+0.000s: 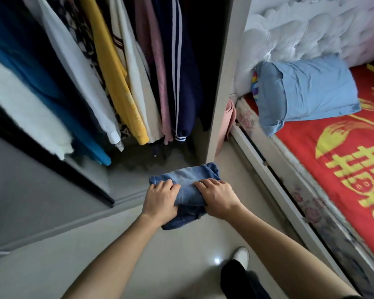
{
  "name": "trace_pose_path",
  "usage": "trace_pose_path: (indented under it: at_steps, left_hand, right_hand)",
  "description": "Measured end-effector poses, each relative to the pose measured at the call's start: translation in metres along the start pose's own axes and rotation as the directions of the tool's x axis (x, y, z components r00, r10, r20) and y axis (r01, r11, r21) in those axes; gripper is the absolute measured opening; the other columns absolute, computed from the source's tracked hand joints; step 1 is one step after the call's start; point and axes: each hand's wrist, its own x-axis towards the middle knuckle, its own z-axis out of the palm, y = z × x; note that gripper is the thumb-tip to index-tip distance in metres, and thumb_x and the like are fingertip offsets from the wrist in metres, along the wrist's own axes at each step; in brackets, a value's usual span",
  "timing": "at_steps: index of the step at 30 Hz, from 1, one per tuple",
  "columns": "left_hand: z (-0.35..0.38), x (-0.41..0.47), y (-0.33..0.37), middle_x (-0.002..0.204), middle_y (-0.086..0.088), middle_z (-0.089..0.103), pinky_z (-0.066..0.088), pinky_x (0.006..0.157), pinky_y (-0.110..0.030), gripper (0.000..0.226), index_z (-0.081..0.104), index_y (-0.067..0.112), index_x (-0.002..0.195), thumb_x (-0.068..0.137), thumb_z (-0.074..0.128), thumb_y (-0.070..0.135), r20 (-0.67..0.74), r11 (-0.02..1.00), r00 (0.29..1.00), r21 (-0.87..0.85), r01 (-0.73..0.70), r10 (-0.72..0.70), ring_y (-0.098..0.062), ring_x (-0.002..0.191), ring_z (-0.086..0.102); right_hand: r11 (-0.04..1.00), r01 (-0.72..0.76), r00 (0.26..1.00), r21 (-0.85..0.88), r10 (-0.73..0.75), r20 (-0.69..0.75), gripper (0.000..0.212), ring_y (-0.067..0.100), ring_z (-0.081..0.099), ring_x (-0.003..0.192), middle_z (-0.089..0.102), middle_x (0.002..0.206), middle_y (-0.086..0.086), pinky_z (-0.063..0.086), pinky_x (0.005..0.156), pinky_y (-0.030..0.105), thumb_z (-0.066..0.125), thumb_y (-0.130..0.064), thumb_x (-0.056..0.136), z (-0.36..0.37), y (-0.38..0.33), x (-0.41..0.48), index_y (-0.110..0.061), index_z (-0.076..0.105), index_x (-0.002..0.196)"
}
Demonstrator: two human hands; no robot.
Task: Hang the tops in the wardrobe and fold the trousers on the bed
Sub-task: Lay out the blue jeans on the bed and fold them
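The person is holding a folded pair of jeans (187, 186) in mid-air, just below the centre of the view, over the pale floor (91, 244) and in front of the open wardrobe (221, 83).

Hands: the left hand (160, 201) is gripping the left edge of the bundle, fingers curled over the top. The right hand (216, 196) is gripping the right edge in the same way. The hands are sitting apart, with a strip of light denim showing between them. A darker layer of denim is hanging under the wrists; it is probably part of the same pair, though the view is not settling this.

Wardrobe, 10 to 12 o'clock: tops are hanging in a row, among them a teal top (41, 87), a white shirt (73, 61), a yellow top (115, 78), a pink top (158, 67) and a navy jacket (181, 72) with white stripes. A dark-framed sliding door (30, 180) is standing at 9 o'clock.

Bed (289, 190), 2 to 4 o'clock: a red cover (333, 137) with yellow characters is lying over it. A blue pillow (307, 89) is resting at the head end, with a white quilt (300, 29) bunched behind it at 1 o'clock. The jeans are well apart from the bed.

At 6 o'clock, a white shoe (242, 255) is showing on the floor.
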Motion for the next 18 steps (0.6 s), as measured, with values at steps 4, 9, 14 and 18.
trace_pose_path:
  at_steps: [4, 9, 14, 18]
  left_hand:
    - [0.026, 0.021, -0.025, 0.081, -0.002, 0.062, 0.048, 0.057, -0.036, 0.052, 0.069, 0.019, 0.095, 0.045, 0.08, 0.023, 0.054, 1.0, 0.998, -0.012, -0.019, 0.019, -0.028, 0.07, 0.063]
    - [0.064, 0.07, -0.057, 0.081, -0.002, 0.062, 0.049, 0.057, -0.035, 0.053, 0.07, 0.019, 0.094, 0.042, 0.082, 0.022, 0.141, 1.0, 0.99, 0.009, -0.018, 0.016, -0.027, 0.07, 0.063]
    - [0.084, 0.113, -0.105, 0.083, -0.003, 0.064, 0.05, 0.059, -0.035, 0.056, 0.071, 0.018, 0.095, 0.041, 0.085, 0.02, 0.214, 0.999, 0.976, 0.033, 0.042, -0.048, -0.028, 0.073, 0.065]
    - [0.088, 0.133, -0.147, 0.085, -0.003, 0.064, 0.051, 0.06, -0.037, 0.062, 0.071, 0.018, 0.096, 0.038, 0.089, 0.025, 0.211, 0.995, 0.973, 0.044, 0.088, -0.096, -0.028, 0.076, 0.066]
  right_hand:
    - [0.999, -0.026, 0.998, 0.025, 0.025, 0.05, 0.069, 0.022, 0.064, 0.107, 0.066, 0.123, -0.003, 0.055, 0.084, 0.04, 0.08, -0.036, 0.066, 0.027, -0.001, 0.03, -0.024, 0.056, 0.13]
    - [0.995, -0.021, 0.995, 0.099, 0.011, 0.1, 0.078, 0.025, 0.062, 0.114, 0.063, 0.13, 0.0, 0.054, 0.088, 0.041, 0.084, -0.036, 0.065, 0.069, 0.013, 0.09, -0.022, 0.053, 0.136]
    - [0.988, 0.008, 0.988, 0.156, -0.031, 0.149, 0.078, 0.027, 0.061, 0.117, 0.062, 0.132, 0.002, 0.054, 0.09, 0.042, 0.082, -0.031, 0.066, 0.089, 0.011, 0.164, -0.02, 0.053, 0.138]
    - [0.988, 0.032, 0.986, 0.154, -0.057, 0.159, 0.074, 0.028, 0.061, 0.114, 0.063, 0.128, 0.002, 0.054, 0.088, 0.041, 0.083, -0.032, 0.065, 0.096, -0.001, 0.217, -0.02, 0.055, 0.133]
